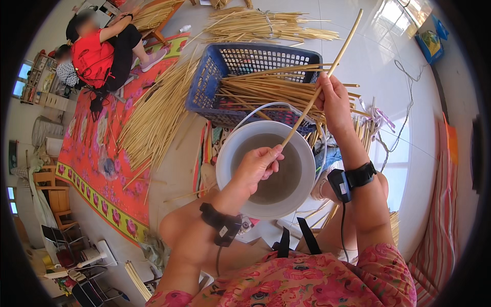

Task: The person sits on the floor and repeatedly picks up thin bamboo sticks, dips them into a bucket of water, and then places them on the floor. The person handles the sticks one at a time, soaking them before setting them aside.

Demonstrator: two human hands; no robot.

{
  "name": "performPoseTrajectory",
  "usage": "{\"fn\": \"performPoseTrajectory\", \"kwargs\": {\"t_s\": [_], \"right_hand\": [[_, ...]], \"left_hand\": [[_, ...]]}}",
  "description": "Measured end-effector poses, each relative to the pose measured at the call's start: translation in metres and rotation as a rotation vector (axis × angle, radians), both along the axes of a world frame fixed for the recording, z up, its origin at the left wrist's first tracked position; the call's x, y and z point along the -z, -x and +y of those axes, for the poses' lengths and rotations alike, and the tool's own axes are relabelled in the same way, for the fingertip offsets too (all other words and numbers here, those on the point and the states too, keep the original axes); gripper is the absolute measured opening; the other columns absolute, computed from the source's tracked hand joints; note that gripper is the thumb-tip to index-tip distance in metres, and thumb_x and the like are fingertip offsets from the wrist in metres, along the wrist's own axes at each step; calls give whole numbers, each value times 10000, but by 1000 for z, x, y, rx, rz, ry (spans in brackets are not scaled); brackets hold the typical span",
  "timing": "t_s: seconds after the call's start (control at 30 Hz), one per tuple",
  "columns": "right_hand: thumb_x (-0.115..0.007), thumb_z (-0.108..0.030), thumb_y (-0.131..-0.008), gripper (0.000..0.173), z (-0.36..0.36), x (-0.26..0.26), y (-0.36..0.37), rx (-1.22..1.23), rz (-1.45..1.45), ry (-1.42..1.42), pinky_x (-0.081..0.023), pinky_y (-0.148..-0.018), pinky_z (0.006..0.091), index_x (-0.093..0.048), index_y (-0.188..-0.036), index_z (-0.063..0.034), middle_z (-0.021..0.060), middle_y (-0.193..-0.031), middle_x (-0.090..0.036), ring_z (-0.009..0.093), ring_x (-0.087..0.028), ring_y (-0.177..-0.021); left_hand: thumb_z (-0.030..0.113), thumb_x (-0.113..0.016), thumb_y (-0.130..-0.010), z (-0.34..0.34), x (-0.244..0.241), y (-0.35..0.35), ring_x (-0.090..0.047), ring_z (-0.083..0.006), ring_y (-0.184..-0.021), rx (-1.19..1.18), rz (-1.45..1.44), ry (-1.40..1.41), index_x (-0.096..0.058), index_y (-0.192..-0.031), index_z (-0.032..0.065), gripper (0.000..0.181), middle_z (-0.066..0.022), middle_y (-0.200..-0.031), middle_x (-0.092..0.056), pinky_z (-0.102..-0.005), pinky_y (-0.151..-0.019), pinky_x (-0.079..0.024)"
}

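Observation:
One long, pale cane [307,109], perhaps bamboo or reed, slants across in front of me. Its lower end is pinched between the thumb and fingers of my left hand [262,163], over a white bucket [226,192] of cloudy liquid. Higher up and to the right, my right hand [333,98] grips the same cane, whose upper end sticks out beyond the fingers. Behind the bucket stands a blue plastic basket [209,76] with many canes [264,86] lying in it; some poke out past its right side. The bucket's handle is raised towards the basket.
Loose canes [157,111] lie left of the basket, partly on a red floral mat [92,142]. A tied bundle [257,25] lies behind the basket. A person in red [94,57] sits at upper left. A cord [410,92] trails over the tiles at right.

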State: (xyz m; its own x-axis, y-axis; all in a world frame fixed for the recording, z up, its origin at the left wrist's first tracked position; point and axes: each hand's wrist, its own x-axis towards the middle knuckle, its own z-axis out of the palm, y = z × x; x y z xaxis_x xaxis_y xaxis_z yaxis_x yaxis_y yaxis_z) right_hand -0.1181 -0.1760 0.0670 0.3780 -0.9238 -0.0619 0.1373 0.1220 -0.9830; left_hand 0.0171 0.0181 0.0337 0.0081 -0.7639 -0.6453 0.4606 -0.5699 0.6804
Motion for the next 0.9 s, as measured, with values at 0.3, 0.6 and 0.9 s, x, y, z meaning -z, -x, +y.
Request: {"fn": "performPoseTrajectory", "kwargs": {"t_s": [0.3,0.6,0.9], "right_hand": [[-512,-326,-966,345,-16,-3,12,155,48,-21,-266,-440,210,-520,-729,-76,-48,-567,-407,41,-348,-494],[-537,-322,-962,344,-2,1,-2,95,28,40,-284,-442,209,-514,-717,-82,-53,-569,-414,38,-340,-486],[-534,-298,-961,332,-12,3,8,173,44,-12,-270,-434,210,-522,-714,-77,-50,-568,-419,38,-340,-479]], "left_hand": [[86,-471,-961,3,-17,6,-443,-52,-707,150,142,374,-474,-1322,-3,372,-84,-1062,-619,-180,-637,-381],[205,-504,-976,0,-5,14,-453,-39,-609,54,-145,101,-619,-1049,2,245,-16,-741,-582,-174,-532,-358],[160,-480,-982,0,-14,2,-447,-43,-661,109,157,300,-553,-1210,-10,294,-48,-845,-611,-167,-577,-361]]}}
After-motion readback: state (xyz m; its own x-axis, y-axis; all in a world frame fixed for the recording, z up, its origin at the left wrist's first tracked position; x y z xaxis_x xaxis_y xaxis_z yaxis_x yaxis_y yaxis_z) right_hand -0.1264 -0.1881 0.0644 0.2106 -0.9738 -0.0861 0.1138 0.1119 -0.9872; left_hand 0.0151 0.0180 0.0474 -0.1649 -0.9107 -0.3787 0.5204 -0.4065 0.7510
